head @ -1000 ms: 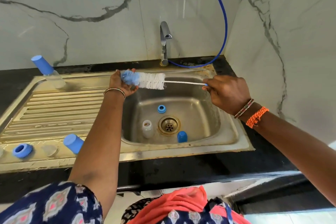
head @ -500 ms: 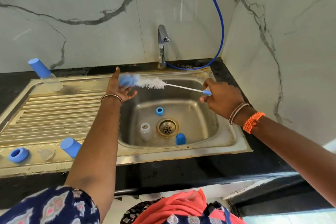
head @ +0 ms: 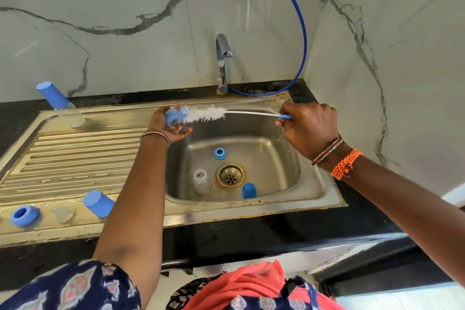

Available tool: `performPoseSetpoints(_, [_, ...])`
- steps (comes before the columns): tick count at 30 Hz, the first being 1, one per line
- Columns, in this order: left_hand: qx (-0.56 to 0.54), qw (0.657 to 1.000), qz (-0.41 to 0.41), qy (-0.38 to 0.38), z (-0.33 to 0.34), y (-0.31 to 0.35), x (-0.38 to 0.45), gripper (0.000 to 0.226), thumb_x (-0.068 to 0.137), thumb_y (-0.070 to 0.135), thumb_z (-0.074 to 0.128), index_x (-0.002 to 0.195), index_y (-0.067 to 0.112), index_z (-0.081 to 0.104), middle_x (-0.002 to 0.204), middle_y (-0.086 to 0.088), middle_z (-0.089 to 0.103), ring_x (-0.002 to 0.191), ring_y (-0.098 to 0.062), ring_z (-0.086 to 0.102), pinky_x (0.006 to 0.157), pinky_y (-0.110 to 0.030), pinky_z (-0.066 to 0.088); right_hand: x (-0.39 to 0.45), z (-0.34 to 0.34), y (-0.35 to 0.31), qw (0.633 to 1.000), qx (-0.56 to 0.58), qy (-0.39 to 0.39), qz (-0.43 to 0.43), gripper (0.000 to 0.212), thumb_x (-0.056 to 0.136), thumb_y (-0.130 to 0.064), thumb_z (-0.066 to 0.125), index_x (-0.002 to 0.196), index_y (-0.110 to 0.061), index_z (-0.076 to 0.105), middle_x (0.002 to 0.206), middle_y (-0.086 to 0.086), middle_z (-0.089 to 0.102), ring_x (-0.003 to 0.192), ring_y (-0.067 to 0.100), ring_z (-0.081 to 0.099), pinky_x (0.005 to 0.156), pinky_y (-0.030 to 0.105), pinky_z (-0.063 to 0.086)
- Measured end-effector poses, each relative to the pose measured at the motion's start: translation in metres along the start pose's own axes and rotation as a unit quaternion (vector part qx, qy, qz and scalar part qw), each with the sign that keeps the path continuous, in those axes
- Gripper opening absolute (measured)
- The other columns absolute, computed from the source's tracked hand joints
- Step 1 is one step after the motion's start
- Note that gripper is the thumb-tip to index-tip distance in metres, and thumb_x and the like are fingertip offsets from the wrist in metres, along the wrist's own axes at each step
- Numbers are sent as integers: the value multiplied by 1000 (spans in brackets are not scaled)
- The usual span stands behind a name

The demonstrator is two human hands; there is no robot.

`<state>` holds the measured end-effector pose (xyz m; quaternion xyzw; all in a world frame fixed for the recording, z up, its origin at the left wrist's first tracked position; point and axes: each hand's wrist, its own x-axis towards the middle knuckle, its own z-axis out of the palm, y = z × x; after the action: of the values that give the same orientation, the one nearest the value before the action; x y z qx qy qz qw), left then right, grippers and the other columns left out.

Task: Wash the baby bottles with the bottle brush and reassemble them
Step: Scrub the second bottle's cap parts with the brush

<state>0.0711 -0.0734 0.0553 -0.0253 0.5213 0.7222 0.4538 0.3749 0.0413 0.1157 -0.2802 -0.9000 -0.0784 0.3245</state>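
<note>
The left hand (head: 169, 125) cupped the blue tip of the bottle brush (head: 201, 115), fingers loosely spread; the right hand (head: 308, 128) pinched its handle above the sink (head: 312, 199). Two bottles (head: 61, 106), three caps (head: 98, 204) and two rings (head: 24, 215) lay about

The person is wearing a navy sleeve (head: 75, 287) printed with pink-and-white motifs and a coral scarf (head: 251, 282). A thin bangle (head: 154, 134) is circling the left wrist; a beaded bangle (head: 327, 151) and an orange braided band (head: 346, 163) are circling the right.
</note>
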Motion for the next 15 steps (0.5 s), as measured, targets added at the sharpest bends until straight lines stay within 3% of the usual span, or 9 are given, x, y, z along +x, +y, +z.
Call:
performPoseSetpoints(3, [-63, 995, 46, -62, 1, 5, -5, 16, 78, 25, 49, 89, 18, 59, 109, -3, 67, 112, -25, 56, 92, -41, 42, 7, -6, 0, 988, 63, -133, 48, 17, 81, -30, 70, 82, -14, 74, 71, 7, 68, 66, 24, 59, 63, 26, 37])
performPoseSetpoints(5, [-126, 982, 81, -116, 1, 7, -11, 10, 72, 22, 52, 78, 19, 58, 95, -1, 70, 108, -26, 59, 94, -41, 43, 15, -9, 0, 949, 173, -236, 118, 20, 79, -28, 73, 79, -8, 75, 63, 7, 65, 50, 9, 52, 53, 20, 39])
performPoseSetpoints(6, [-156, 974, 92, -138, 1, 7, -12, 9, 73, 21, 53, 77, 17, 60, 93, -2, 70, 104, -27, 62, 93, -42, 45, 19, -10, 2, 906, 239, -299, 179, 21, 80, -23, 72, 76, -3, 73, 56, 7, 60, 39, 5, 45, 44, 18, 37])
performPoseSetpoints(8, [-198, 958, 112, -174, 3, 9, -15, 12, 77, 20, 53, 75, 14, 64, 93, -4, 70, 99, -29, 64, 94, -43, 45, 25, -10, 9, 769, 353, -440, 300, 22, 90, -14, 56, 73, -1, 62, 45, 2, 45, 28, 5, 30, 32, 15, 25])
performPoseSetpoints(10, [-223, 947, 134, -189, 8, 12, -18, 17, 79, 21, 52, 73, 14, 66, 95, -4, 70, 102, -29, 64, 101, -46, 40, 25, -5, 18, 623, 448, -536, 352, 31, 96, -11, 36, 69, -7, 50, 40, -4, 36, 26, 3, 23, 27, 13, 19])
performPoseSetpoints(11, [-233, 942, 144, -195, 12, 13, -20, 21, 81, 22, 51, 71, 15, 67, 95, -2, 71, 103, -28, 63, 102, -47, 37, 23, -2, 23, 570, 478, -559, 366, 35, 96, -11, 31, 67, -8, 49, 39, -5, 34, 26, 2, 22, 26, 13, 19])
performPoseSetpoints(13, [-245, 933, 163, -207, 18, 14, -24, 33, 90, 26, 43, 71, 18, 68, 94, 1, 71, 106, -26, 62, 103, -48, 32, 18, 4, 30, 499, 514, -583, 384, 46, 97, -14, 29, 58, -9, 54, 38, -5, 33, 24, 1, 22, 24, 13, 20])
performPoseSetpoints(15, [-283, 920, 175, -205, 19, 14, -22, 39, 95, 28, 36, 74, 17, 66, 95, 0, 72, 109, -27, 61, 105, -46, 30, 11, 5, 35, 453, 532, -594, 398, 46, 94, -17, 35, 54, -10, 57, 37, -4, 34, 23, 2, 24, 24, 12, 20])
